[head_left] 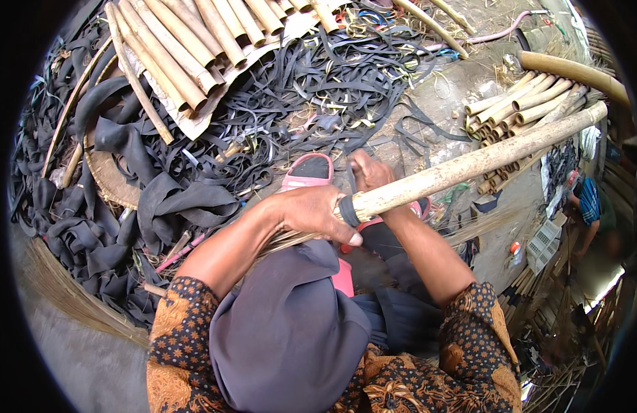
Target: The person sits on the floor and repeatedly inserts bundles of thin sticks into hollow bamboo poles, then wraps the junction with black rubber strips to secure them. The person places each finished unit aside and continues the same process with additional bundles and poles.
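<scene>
A long pale bamboo pole slants from my hands up to the right. A black rubber strip is wound around its near end. My left hand is closed around this wrapped end, thumb stretched along the near side. Just beyond the pole, my right hand is a fist, with a length of the dark strip running from it toward the wrapping. Thin straw-like sticks show under my left hand. What the pole's end rests on is hidden by that hand.
Tangled black rubber strips cover the ground ahead. Cut bamboo tubes lie at the far left, and more are stacked at the right. Long bristles lie at the left. Another person is at the right near a pale crate.
</scene>
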Motion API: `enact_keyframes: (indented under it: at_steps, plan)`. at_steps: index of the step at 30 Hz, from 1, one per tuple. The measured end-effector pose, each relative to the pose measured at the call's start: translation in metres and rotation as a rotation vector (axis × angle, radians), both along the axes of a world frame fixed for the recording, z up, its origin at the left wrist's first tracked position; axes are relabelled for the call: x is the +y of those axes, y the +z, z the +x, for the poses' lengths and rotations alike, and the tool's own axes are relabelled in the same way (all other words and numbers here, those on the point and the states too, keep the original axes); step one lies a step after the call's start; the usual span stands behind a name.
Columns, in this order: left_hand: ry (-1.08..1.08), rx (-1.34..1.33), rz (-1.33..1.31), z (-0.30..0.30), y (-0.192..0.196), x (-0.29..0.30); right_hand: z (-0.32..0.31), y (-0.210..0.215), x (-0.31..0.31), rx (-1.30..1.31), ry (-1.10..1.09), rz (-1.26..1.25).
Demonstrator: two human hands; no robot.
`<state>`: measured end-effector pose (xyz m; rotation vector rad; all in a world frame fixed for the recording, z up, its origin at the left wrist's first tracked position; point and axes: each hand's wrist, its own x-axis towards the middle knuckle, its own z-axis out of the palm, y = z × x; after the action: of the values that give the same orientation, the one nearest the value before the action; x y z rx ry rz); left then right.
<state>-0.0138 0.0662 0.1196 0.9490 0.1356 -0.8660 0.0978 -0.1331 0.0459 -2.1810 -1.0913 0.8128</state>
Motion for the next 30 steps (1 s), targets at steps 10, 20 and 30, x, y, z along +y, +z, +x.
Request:
enact_keyframes:
  at_steps: [10,20,30]
  plan:
    - [0.103,-0.129,0.624,-0.001,-0.063,-0.015,0.031,0.067,0.028,0.084,0.301,-0.623]
    - [0.038,0.039,1.068,-0.008,-0.084,-0.044,0.017,0.032,0.084,0.673,-0.252,-0.496]
    - [-0.034,0.136,1.166,-0.004,-0.080,-0.055,-0.021,0.064,0.023,1.045,-0.675,-0.445]
